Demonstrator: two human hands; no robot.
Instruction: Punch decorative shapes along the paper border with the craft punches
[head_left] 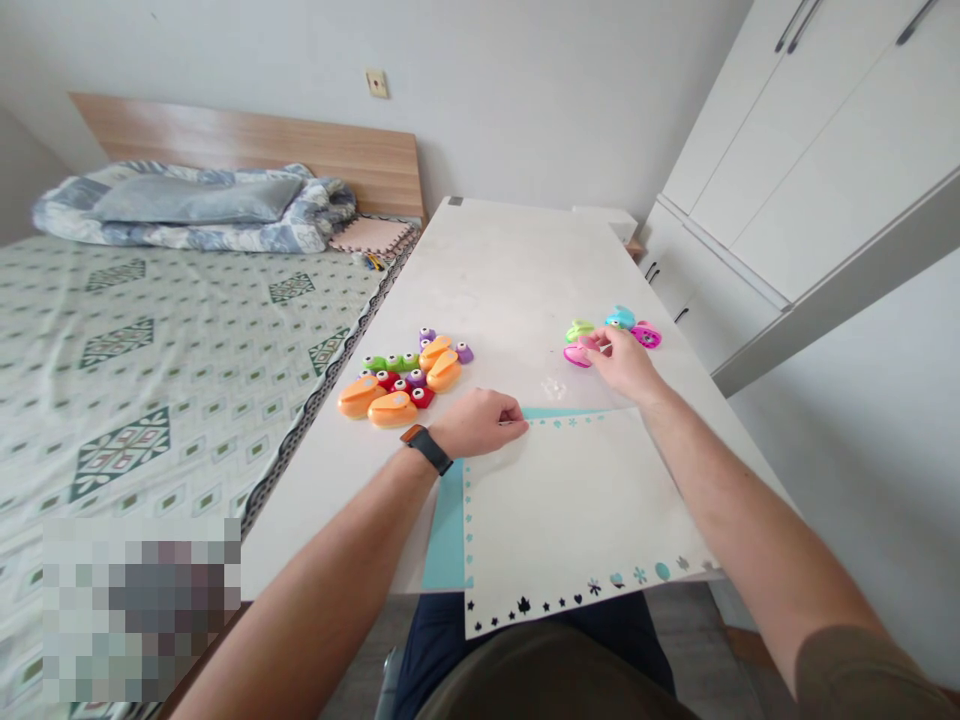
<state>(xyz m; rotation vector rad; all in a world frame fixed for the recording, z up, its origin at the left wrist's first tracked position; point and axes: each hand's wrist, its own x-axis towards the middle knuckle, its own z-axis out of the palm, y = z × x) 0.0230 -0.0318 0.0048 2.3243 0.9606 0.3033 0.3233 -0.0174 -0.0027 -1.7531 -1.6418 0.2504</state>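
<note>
My left hand (484, 420), with a dark watch on its wrist, pinches the upper left corner of a white paper sheet (562, 510). Small punched shapes, such as stars, leaves and hearts, run along the sheet's left, top and bottom edges. Under it lies a light blue sheet (444, 550), showing at the left and top. Farther right, my right hand (619, 360) has its fingers closed on a pink craft punch (576, 356). Close around that hand are a green punch (579, 330), a blue punch (619, 316) and a magenta punch (648, 336).
Several orange punches (391, 408) stand at the table's left, among small green punches (391, 362), red ones and purple ones. Tiny paper bits (553, 388) lie on the white table (510, 270). A bed (187, 330) borders the left side; white cabinets (825, 150) stand right.
</note>
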